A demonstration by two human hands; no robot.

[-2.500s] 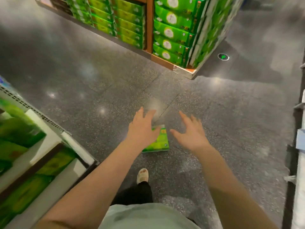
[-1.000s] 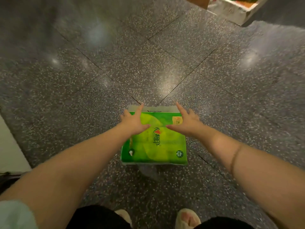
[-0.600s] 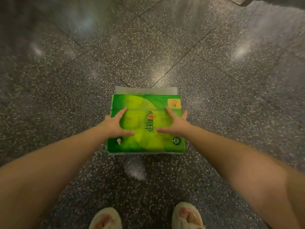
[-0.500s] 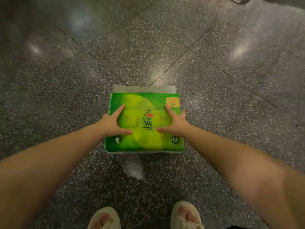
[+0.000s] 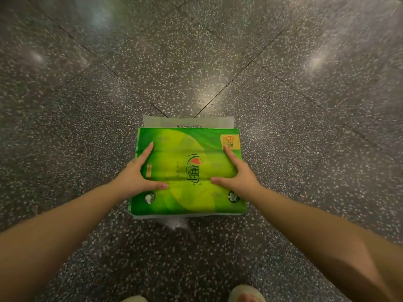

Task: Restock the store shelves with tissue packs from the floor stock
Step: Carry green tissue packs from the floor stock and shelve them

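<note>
Your left hand point(image 5: 136, 176) & right hand point(image 5: 238, 176) both clamp the green tissue pack point(image 5: 188, 173) between them: index fingers straight along its top, thumbs pointing inward on top, other fingers wrapped over the L & R edges. Pack lies flat on the speckled floor point(image 5: 196, 62), white flap point(image 5: 188, 122) sticking out past your fingertips. Your sandals point(image 5: 246, 295) sit below the wrists, nr bottom edge.

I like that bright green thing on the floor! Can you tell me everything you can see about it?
The tissue pack is a flat rectangular bundle in shiny green and yellow-green plastic wrap, with a red heart logo, dark lettering and an orange corner label showing a 6. It lies flat on the speckled grey floor, a pale flap sticking out at its far edge. The left hand and right hand clasp its two sides, thumbs across the top.
</note>
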